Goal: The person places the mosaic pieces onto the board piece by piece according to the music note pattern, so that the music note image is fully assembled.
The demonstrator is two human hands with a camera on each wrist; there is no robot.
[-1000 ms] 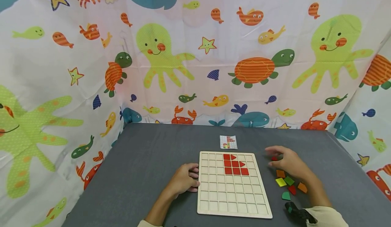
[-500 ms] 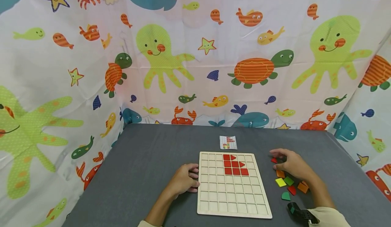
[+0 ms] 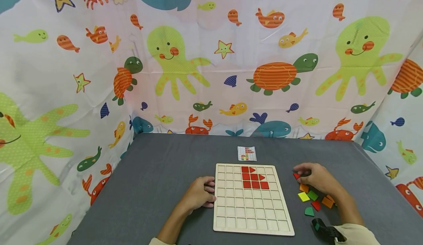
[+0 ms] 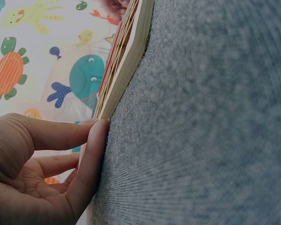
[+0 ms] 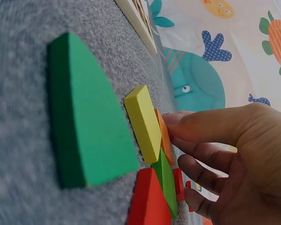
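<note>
My left hand point(image 3: 198, 193) holds the left edge of a wooden grid board point(image 3: 251, 212), with thumb and fingertips at the rim. In the left wrist view, thumb and a finger meet at the side of the board point(image 4: 126, 70). Red squares and triangles point(image 3: 255, 180) fill several cells at its top. Right of the board, my right hand point(image 3: 315, 177) has its thumb and fingers curled at a small red piece point(image 3: 296, 175), which they partly cover. Close below this hand lie an orange piece point(image 3: 303, 188), a yellow piece point(image 3: 303, 197) and a green one point(image 3: 312, 195).
Nearer to me are another red piece point(image 3: 316, 205), orange pieces point(image 3: 328, 201) and a rounded green piece point(image 5: 93, 122). A printed pattern card point(image 3: 246, 153) lies behind the board. A patterned curtain point(image 3: 211, 54) hangs past the grey table's point(image 3: 158, 164) far edge.
My right hand has shifted slightly right and toward me, its fingers closing in on the red piece, which has moved a little nearer. The left hand and the board stay put.
</note>
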